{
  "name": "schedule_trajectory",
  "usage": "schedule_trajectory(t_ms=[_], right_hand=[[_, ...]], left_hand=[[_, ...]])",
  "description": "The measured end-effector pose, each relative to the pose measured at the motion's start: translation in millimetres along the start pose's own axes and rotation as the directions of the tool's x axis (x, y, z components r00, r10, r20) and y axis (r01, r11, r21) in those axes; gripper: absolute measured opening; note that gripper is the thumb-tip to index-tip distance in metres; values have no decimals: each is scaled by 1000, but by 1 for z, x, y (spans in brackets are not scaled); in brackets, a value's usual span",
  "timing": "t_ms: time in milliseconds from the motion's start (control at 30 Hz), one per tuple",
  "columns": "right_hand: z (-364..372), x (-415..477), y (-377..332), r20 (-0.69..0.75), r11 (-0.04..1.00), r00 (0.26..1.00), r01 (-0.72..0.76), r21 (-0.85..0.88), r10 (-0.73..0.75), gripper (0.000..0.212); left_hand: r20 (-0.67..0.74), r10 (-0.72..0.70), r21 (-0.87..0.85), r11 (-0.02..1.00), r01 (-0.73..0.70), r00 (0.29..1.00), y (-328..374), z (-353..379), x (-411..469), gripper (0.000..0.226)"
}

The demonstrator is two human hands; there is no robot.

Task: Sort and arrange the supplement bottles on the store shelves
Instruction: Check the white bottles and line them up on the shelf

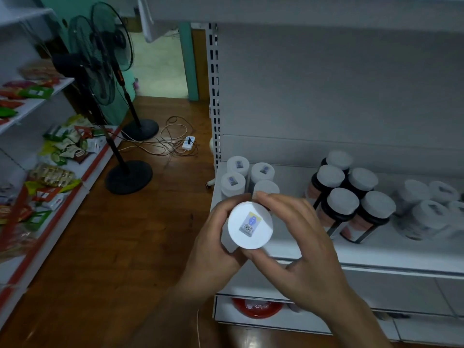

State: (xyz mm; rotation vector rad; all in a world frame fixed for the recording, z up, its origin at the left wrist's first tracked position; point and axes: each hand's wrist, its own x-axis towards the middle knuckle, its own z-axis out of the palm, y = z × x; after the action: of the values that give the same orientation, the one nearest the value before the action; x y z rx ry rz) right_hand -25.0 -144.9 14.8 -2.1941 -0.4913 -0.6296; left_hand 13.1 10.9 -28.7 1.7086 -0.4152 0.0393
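Note:
Both hands hold one white supplement bottle (pixel 249 225) upright in front of the white shelf (pixel 376 252), its cap with a small blue sticker facing me. My left hand (pixel 213 244) wraps its left side; my right hand (pixel 298 242) curls round its right side. Just behind it on the shelf stands a cluster of white bottles (pixel 236 182) with the same stickers. Several dark bottles with white caps (pixel 344 202) stand in the shelf's middle. More white bottles (pixel 426 209) sit at the right, blurred.
Two black standing fans (pixel 105 79) and a power strip with tangled cables (pixel 187 143) occupy the wooden floor on the left. A shelf with snack packets (pixel 57 151) runs along the far left. A red object (pixel 256 307) lies on the lower shelf.

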Motion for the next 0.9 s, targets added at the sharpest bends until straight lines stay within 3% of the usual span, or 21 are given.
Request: schedule_trajectory(t_ms=[200, 333, 433, 567, 667, 767, 900], right_hand=[[-10, -4, 5, -32, 999, 999, -22, 29, 23, 61], [-13, -8, 19, -40, 907, 970, -207, 368, 238, 59], [-15, -12, 27, 75, 700, 910, -365, 614, 409, 54], [-11, -20, 32, 285, 386, 797, -528, 756, 533, 57], [-4, -23, 29, 441, 90, 739, -555, 827, 509, 67], [2, -27, 24, 510, -176, 748, -485, 857, 424, 60], [3, -30, 21, 553, -381, 756, -425, 821, 350, 53]], left_hand=[[13, 29, 65, 997, -30, 1000, 6, 7, 3, 74], [0, 51, 50, 997, -51, 999, 9, 5, 1, 68], [-27, 55, -41, 998, -56, 998, 14, 1, -1, 72], [-17, 86, -122, 989, -88, 996, 24, 0, -2, 75], [-3, 120, -152, 981, -119, 993, 34, 6, -4, 76], [18, 156, -147, 977, -152, 988, 44, 16, -8, 76], [74, 191, -94, 978, -184, 979, 54, 26, -13, 77]])
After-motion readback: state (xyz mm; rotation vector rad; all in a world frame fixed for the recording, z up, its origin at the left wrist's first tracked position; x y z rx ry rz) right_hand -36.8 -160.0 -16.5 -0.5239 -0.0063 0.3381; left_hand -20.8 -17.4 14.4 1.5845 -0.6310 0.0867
